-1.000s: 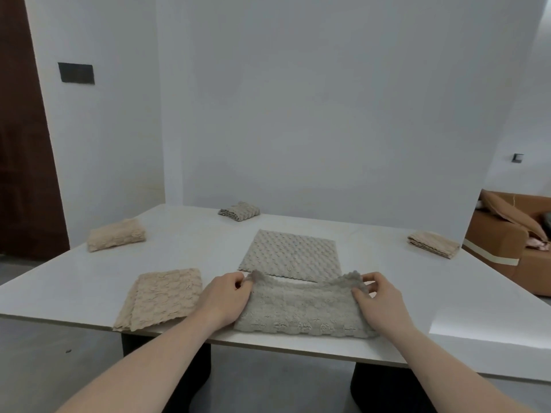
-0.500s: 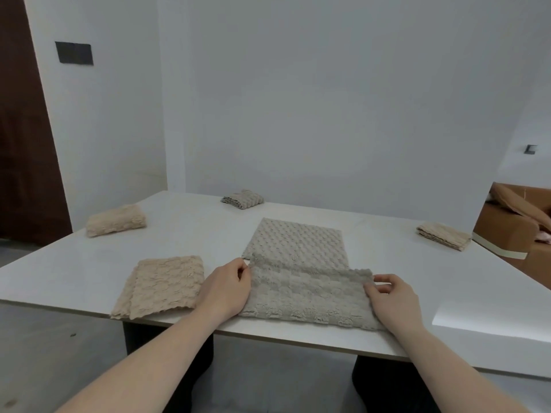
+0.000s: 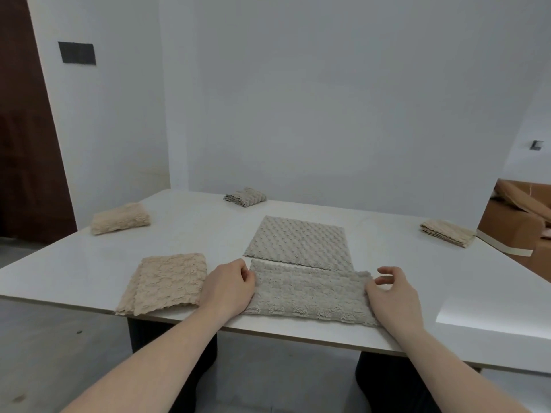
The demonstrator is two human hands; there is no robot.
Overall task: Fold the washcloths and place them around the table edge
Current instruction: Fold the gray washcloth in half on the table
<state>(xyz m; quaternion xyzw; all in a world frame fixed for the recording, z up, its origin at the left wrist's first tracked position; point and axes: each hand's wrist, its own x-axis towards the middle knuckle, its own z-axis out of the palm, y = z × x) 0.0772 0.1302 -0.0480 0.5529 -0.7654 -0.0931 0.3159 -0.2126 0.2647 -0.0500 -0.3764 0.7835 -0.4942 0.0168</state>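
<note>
A grey washcloth (image 3: 307, 293) lies folded in half at the near edge of the white table (image 3: 190, 234). My left hand (image 3: 229, 289) rests at its left end, with curled fingers pinching the upper left corner. My right hand (image 3: 393, 296) sits at the right end; its thumb touches the cloth's edge and its fingers are lifted and loosely bent. A second grey washcloth (image 3: 298, 242) lies flat just behind. A beige washcloth (image 3: 167, 283) lies folded once at the near left.
Small folded washcloths sit along the table's edges: a beige one (image 3: 119, 217) at the left, a grey one (image 3: 245, 196) at the far side, a beige one (image 3: 447, 232) at the right. A brown sofa (image 3: 512, 225) stands beyond the right edge.
Both hands carried the grey washcloth's edge away from me and laid it flat, folded in half. My right hand's fingers have let go of the corner and lifted.
</note>
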